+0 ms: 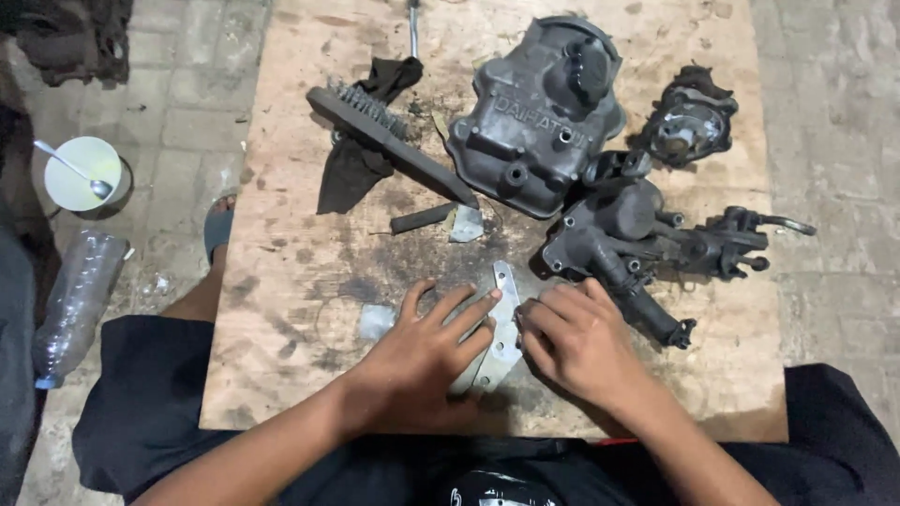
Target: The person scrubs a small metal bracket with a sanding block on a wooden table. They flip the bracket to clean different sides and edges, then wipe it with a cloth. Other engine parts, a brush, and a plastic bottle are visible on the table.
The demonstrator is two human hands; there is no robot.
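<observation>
Person seated on ground at stained wooden board [281, 281], both hands on thin grey gasket [503, 323] lying near board's front edge. Left hand [427, 351] pressed flat on it, fingers spread, nothing clasped. Right hand [572, 337] curled, fingertips pinching gasket's edge. Best done with sheet pinned steady, edge worked gently to avoid tearing. Dirty engine cover [534, 112], brush [384, 131] beyond.

A thin grey gasket sheet [502, 328] is pinned flat on the stained plywood board [281, 281] by the left hand [427, 361], fingers spread; its edge is touched by the curled right hand [572, 342]. Dark pump assy [647, 244] lies just beside; valve cover [534, 112] & wire brush [384, 136] further up.
</observation>
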